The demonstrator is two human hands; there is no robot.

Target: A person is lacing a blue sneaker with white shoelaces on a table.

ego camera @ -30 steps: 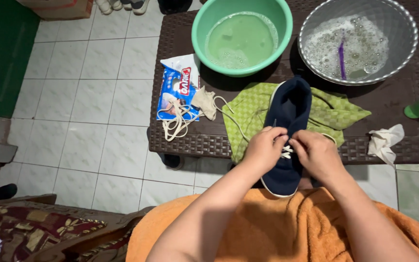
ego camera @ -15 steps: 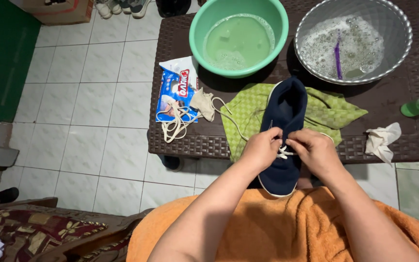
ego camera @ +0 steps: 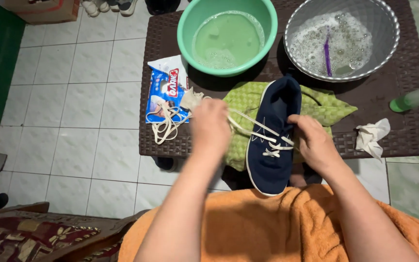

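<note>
Since the earlier frame my left hand (ego camera: 211, 127) is pulling away from the eyelets, up and to the left, and it is dragging the white shoelace (ego camera: 250, 127) out in a long slanting run; it was close against my right hand over the lacing a moment ago. Seen from the head camera, the left hand is blurring with the motion, so I cannot tell for sure how its fingers are closing, though the lace is ending at it and is looking drawn tight, which suggests I am pinching it. My right hand (ego camera: 314, 141) is resting on the right side of the navy blue sneaker (ego camera: 272, 140), fingers curled against the upper near the crossed lace, steadying it. That sneaker is lying toe away from me on a green cloth (ego camera: 316, 109), its heel hanging over the near edge of the dark wicker table (ego camera: 413, 131) above the orange towel (ego camera: 267, 228) on my lap. I am judging the shoe to be light and soft-sided with a stiffer white sole, so the sides near the eyelets are the firm place to hold; the lace is thin and limp and is best pinched near its tip. Beyond it are standing a green basin (ego camera: 185, 29) of cloudy water and a grey basin (ego camera: 389, 29) of suds with a purple toothbrush (ego camera: 327, 52). Off to the left a spare coiled lace (ego camera: 163, 127) is lying on a blue-and-white detergent sachet (ego camera: 163, 85), and a crumpled tissue (ego camera: 372, 136) and a green bottle (ego camera: 410, 99) are sitting at the right.
</note>
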